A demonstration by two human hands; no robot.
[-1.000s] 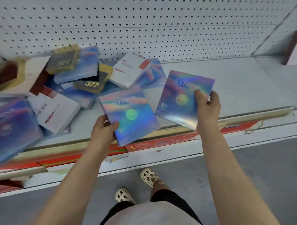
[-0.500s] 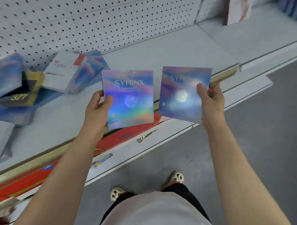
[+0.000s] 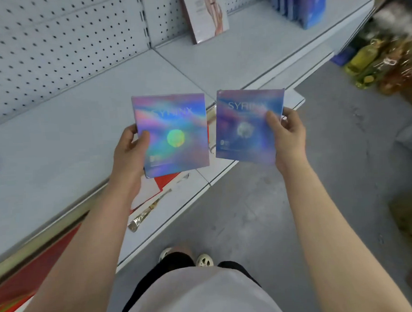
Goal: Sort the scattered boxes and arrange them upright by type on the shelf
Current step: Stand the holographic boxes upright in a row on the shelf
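Observation:
Two flat holographic boxes marked SYRINX are held side by side above the front edge of the grey shelf. My left hand grips the left holographic box by its left edge, thumb on the face. My right hand grips the right holographic box by its right edge. Further right on the shelf a white box stands upright. Beyond it a row of blue boxes stands upright too.
A white pegboard backs the shelf. A red price strip runs along the shelf front. A gold wrapper lies on the lower ledge. Packaged goods in yellow and gold sit on the floor at the right. My feet show below.
The view has swung right along the shelf, and the scattered pile at the left has left the picture. Both hands still hold their boxes, now side by side and upright to the camera.

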